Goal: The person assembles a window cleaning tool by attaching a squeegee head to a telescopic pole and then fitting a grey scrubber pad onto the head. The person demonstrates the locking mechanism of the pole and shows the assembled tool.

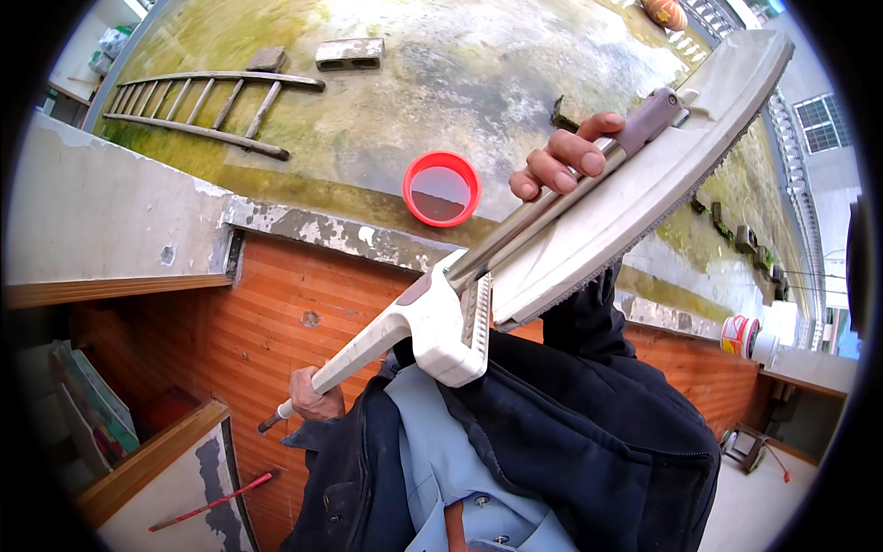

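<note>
Mossy concrete yard (441, 83) | flat mop (607, 221) in both hands | left hand (313, 397) half hidden

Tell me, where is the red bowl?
The red bowl sits on the mossy concrete roof just past the ledge, near the picture's middle, left of the right hand gripping the mop.

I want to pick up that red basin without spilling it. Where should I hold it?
Grip the red basin by its rim, one hand on each side, coming from above. It stands upright with dark liquid inside, so lifting level by the open rim suits it.
</note>
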Demonstrator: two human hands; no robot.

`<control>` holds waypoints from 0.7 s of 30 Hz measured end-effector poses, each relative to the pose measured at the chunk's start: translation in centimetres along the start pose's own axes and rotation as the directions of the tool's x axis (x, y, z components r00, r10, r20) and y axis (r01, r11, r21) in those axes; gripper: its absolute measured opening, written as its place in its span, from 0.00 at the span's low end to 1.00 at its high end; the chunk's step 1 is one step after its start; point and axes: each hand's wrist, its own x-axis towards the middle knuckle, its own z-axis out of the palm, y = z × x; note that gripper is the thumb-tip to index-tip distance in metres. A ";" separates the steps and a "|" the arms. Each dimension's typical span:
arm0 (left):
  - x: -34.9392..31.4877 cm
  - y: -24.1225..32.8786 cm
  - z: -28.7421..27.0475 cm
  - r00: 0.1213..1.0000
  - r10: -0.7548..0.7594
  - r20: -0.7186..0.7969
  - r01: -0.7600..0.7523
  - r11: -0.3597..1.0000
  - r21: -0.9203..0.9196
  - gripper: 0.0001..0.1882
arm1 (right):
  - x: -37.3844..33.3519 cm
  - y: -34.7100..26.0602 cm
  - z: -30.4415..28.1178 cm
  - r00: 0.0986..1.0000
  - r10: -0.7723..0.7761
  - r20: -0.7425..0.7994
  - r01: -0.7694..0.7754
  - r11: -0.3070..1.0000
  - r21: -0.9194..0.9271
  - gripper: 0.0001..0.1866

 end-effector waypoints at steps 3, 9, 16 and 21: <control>0.2 0.3 0.1 1.000 0.006 0.012 -0.006 1.000 0.019 0.13 | 0.0 -0.1 0.0 1.000 0.005 -0.006 -0.005 1.000 -0.011 0.21; -0.1 0.1 0.3 1.000 -0.011 0.020 0.011 1.000 0.003 0.13 | 0.1 0.1 -0.6 1.000 0.008 0.013 -0.008 1.000 0.001 0.21; 0.0 0.1 0.4 1.000 0.001 0.020 -0.001 1.000 -0.002 0.13 | -0.1 -0.1 -1.7 0.999 0.033 0.036 -0.033 0.999 0.015 0.21; 0.0 0.2 0.6 0.998 -0.025 0.054 0.032 0.992 -0.126 0.10 | -0.8 -0.1 -3.0 1.000 -0.028 0.003 0.028 0.998 0.057 0.33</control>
